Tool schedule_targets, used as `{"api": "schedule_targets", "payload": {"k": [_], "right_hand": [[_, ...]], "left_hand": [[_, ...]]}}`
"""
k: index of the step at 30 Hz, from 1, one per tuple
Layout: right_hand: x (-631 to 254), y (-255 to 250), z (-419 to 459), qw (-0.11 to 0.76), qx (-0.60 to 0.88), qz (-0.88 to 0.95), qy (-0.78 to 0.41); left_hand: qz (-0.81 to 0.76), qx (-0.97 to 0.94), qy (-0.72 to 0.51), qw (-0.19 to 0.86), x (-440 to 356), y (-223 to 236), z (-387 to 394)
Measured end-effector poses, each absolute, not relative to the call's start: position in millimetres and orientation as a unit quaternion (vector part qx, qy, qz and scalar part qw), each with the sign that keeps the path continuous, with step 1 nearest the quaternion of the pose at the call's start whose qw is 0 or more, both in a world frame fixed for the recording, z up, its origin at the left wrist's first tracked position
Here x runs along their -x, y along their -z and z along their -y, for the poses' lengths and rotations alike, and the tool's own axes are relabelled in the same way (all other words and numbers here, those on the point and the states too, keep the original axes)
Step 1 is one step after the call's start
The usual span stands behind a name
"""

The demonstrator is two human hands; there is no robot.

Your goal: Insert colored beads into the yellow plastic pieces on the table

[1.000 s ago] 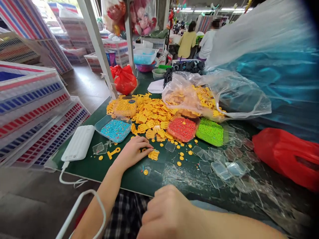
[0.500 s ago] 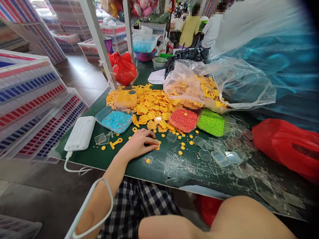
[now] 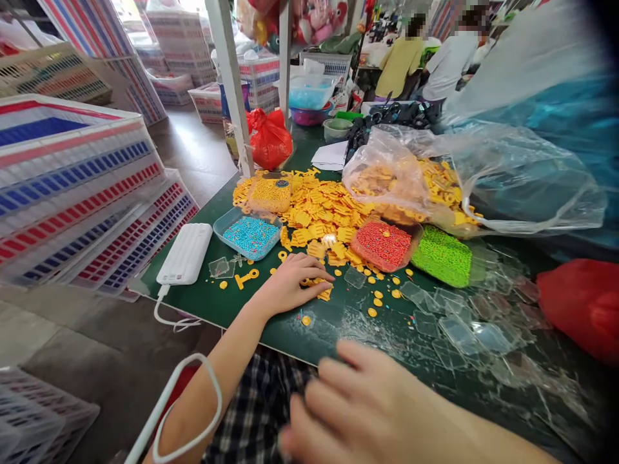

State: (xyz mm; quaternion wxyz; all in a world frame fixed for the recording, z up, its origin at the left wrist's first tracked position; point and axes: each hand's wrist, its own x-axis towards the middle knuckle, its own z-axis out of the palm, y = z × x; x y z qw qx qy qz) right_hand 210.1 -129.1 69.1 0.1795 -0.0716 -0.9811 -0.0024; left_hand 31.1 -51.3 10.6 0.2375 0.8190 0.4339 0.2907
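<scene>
Left grip [image 3: 294, 283]: our thumb and fingers pinch a yellow piece [image 3: 325, 294] against the counter [image 3: 338, 328].
Right grip [image 3: 358, 399]: blurred, nearer us; holding or not, we cannot tell.
Open room: bare counter right of the left grip, to the front edge.
Power bank [image 3: 184, 253]: left of that grip, near the edge; markings too small to read.
Blue tray [image 3: 220, 233]: beads, beyond, left.
Red tray [image 3: 416, 237], green tray [image 3: 478, 265]: beads, beyond, right.

Power bank [image 3: 184, 253], red bag [image 3: 269, 140]
</scene>
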Motion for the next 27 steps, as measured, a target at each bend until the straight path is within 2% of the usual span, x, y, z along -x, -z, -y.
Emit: {"api": "schedule_targets", "payload": {"k": [2,5,7,10,20,27], "right_hand": [[-203,-55,101,0.167,0.084,0.982,0.029],[-198,-29,74,0.095,0.114,0.989,0.014],[-197,-17,66,0.069,0.113,0.991,-0.014],[-194,-10,63,0.083,0.103,0.991,-0.032],[-187,-9,61,0.055,0.075,0.994,-0.057],[-194,-12,62,0.072,0.119,0.988,-0.065]], "left_hand": [[-0.410,-0.796,-0.348,0.276,-33,-15,55],[-0.343,-0.770,-0.387,0.373,-35,-23,60],[-0.300,-0.766,-0.378,0.426,-36,-27,63],[-0.267,-0.772,-0.336,0.469,-40,-30,64],[-0.292,-0.802,-0.259,0.453,-48,-23,60],[-0.261,-0.795,-0.286,0.467,-43,-23,59]]}}
